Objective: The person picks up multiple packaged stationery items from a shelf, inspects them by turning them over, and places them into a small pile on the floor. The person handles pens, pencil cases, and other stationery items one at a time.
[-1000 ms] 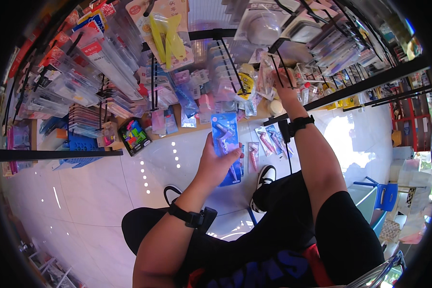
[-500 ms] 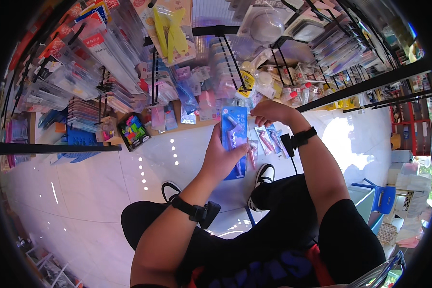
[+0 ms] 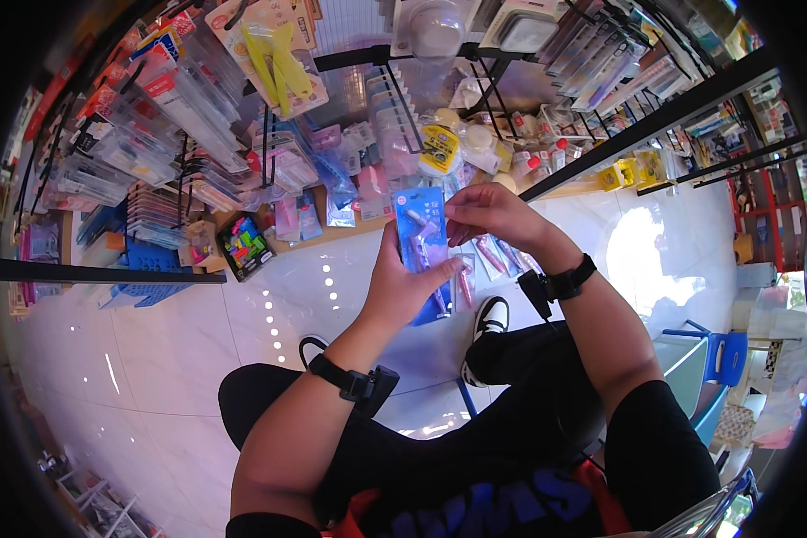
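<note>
A display rack [image 3: 647,130] and pale tiled floor [image 3: 170,368] surround a person [image 3: 269,394] in a black shirt [image 3: 511,516] with blue lettering [image 3: 547,495], holding a blue carded pack [image 3: 431,235]
The left hand [image 3: 401,284] pinches the pack above the floor between thumb [image 3: 441,273] and fingers, its pale print too small to read; the right hand's [image 3: 508,218] bent fingers [image 3: 470,215] are at its upper right edge, whether pinching cannot be told; small packs [image 3: 466,282] lie below; a yellow label [image 3: 440,149] bears dark lettering

Brightly lit; floor [image 3: 646,255] blown out at right, light dots [image 3: 271,319] mirrored at left; edges bent, corners blackened.
</note>
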The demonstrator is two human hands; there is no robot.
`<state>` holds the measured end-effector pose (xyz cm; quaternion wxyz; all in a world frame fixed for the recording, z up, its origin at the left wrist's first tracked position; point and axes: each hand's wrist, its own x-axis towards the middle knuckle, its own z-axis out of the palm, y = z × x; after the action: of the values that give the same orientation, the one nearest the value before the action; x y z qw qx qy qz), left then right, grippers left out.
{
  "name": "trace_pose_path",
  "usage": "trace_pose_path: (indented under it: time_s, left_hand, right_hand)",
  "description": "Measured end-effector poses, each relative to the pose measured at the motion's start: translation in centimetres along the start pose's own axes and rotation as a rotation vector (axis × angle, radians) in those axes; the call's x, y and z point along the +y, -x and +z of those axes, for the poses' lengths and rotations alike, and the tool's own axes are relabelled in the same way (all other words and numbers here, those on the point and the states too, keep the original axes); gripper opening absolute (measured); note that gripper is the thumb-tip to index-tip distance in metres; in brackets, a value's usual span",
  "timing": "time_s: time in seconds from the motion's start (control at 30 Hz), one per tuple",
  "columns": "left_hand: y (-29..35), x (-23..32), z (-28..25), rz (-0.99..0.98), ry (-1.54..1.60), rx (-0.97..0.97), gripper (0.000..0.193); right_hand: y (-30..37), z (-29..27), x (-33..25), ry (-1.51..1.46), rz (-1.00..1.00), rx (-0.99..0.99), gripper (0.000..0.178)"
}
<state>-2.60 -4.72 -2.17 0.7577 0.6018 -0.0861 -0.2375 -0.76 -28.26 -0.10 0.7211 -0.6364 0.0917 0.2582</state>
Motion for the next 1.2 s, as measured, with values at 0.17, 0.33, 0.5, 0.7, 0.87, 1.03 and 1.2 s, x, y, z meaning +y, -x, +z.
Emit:
trace_pose_path:
  time_s: [0.17,0.33,0.5,0.7,0.87,1.03,1.2]
  left_hand:
    - [0.3,-0.1,0.2,0.030,-0.034,-0.022,0.074]
    - [0.2,-0.2,0.2,-0.022,-0.010,-0.040,0.078]
    - [-0.2,-0.4,-0.9,0.072,-0.146,0.003,0.073]
    - [0.1,0.3,-0.8,-0.224,0.054,0.033,0.053]
    - [0.3,0.3,-0.9,-0.267,0.066,0.011,0.045]
    - [0.4,0.6,-0.8,-0.284,0.040,-0.003,0.044]
    - [0.5,0.3,-0.9,-0.307,0.042,-0.012,0.043]
  right_hand:
    - [0.8,0.7,-0.2,0.005,-0.046,-0.095,0.024]
    - [0.5,0.7,0.6,0.059,-0.079,-0.106,0.020]
    - [0.0,-1.9,0.8,-0.099,-0.042,0.005,0.020]
    - [-0.1,-8.0,1.3,0.050,-0.095,0.350,0.020]
    - [-0.6,-9.9,1.7,0.126,-0.186,0.478,0.022]
    - [-1.1,-10.0,2.1,0.130,-0.203,0.495,0.021]
    - [-1.6,-10.3,2.1,0.246,-0.201,0.551,0.022]
